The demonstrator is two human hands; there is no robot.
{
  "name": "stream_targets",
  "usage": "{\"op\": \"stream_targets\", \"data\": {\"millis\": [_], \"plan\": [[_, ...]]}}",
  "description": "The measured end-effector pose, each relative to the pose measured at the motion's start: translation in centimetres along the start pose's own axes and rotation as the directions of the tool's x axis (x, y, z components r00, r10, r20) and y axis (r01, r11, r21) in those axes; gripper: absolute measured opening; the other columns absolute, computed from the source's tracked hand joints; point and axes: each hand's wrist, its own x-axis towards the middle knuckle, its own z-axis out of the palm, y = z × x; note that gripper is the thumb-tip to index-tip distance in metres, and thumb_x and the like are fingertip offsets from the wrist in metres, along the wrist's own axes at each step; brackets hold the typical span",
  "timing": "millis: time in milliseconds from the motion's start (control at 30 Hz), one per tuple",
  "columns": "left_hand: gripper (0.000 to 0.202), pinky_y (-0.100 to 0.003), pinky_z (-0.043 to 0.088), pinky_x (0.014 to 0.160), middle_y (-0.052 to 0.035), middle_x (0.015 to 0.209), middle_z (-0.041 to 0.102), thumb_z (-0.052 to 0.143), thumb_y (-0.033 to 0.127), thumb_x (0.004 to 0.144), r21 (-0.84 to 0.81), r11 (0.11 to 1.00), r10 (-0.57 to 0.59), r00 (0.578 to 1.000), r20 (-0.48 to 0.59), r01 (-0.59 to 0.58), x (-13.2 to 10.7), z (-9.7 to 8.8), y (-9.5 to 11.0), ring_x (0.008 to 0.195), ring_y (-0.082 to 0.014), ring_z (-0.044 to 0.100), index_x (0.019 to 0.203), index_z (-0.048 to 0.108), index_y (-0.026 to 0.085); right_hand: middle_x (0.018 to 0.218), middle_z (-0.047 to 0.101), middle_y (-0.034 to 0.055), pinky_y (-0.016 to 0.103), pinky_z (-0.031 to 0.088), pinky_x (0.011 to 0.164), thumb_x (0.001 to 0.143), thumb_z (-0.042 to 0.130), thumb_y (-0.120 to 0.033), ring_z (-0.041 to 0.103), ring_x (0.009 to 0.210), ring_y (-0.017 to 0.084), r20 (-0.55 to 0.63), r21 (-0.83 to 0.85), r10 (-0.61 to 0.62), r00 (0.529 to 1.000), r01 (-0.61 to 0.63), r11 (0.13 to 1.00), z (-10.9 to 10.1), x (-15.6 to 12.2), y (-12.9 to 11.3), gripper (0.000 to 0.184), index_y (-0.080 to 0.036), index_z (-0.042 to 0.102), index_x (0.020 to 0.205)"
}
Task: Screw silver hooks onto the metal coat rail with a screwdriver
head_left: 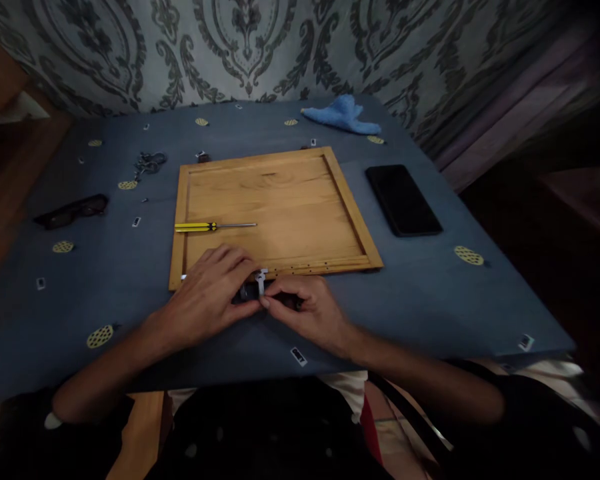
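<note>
A framed wooden panel (pixel 260 207) lies flat on the table. My left hand (pixel 210 287) is closed over its front edge, fingers on top and thumb in front. Between my two hands, a small silver metal bracket (pixel 261 281) stands at that edge. My right hand (pixel 313 310) pinches the bracket's lower end between thumb and fingertips. Small dark holes show along the panel's front rail, right of the bracket. A silver bit also shows left of my left hand; what lies beneath that hand is hidden. On the panel rests a yellow-and-black screwdriver (pixel 215 227), its shaft pointing right.
The table (pixel 405 313) has a blue patterned cover. A black phone (pixel 404 200) lies right of the panel, and a blue cloth (pixel 343 115) behind it. Sunglasses (pixel 73 212) and a tangled dark metal bunch (pixel 150 162) lie left. A patterned curtain (pixel 245 53) hangs behind.
</note>
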Motion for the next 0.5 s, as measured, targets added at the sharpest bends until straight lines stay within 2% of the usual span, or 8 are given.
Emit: {"op": "stream_targets", "data": {"millis": [300, 500], "plan": [[0.038, -0.041, 0.046, 0.090, -0.0074, 0.111, 0.066, 0.062, 0.050, 0.093, 0.019, 1.000, -0.021, 1.000, 0.013, 0.021, -0.01, 0.17, 0.09, 0.106, -0.0261, 0.058, 0.117, 0.061, 0.021, 0.062, 0.060, -0.0043, 0.023, 0.038, 0.056, 0.089, 0.060, -0.028, 0.051, 0.056, 0.010, 0.035, 0.003, 0.004, 0.999, -0.005, 1.000, -0.26, 0.24, -0.09, 0.020, -0.022, 0.066, 0.071], [0.035, -0.041, 0.046, 0.088, -0.0074, 0.110, 0.067, 0.062, 0.047, 0.093, 0.008, 0.998, -0.057, 0.998, 0.019, 0.057, 0.04, 0.19, 0.28, 0.105, -0.0265, 0.058, 0.113, 0.062, 0.019, 0.064, 0.062, -0.0040, 0.023, 0.039, 0.056, 0.091, 0.060, -0.026, 0.054, 0.057, 0.010, 0.037, -0.019, -0.006, 0.999, 0.006, 1.000, -0.46, 0.07, -0.16, 0.018, -0.022, 0.068, 0.075]]}}
